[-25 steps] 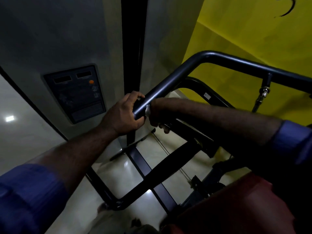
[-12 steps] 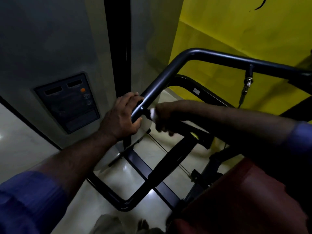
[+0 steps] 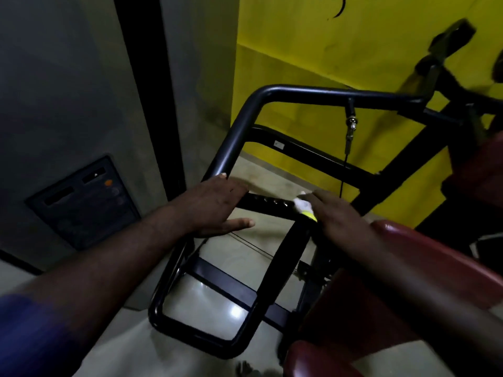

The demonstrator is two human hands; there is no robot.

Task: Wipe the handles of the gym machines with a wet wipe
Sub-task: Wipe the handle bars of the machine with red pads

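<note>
Your right hand [image 3: 337,216], fingers closed on the bunched wet wipe [image 3: 302,205], had left the grey handle [image 3: 236,137] for the black perforated bar [image 3: 268,203] below. Your left hand [image 3: 215,205] had slackened, thumb straight, resting on the handle. That handle's wipe was probably finished.

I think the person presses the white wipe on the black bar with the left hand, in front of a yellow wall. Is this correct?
Not quite. The head view shows the white wipe under the right hand, not the left hand, which only rests farther along the black bar. The yellow wall is correct.
</note>
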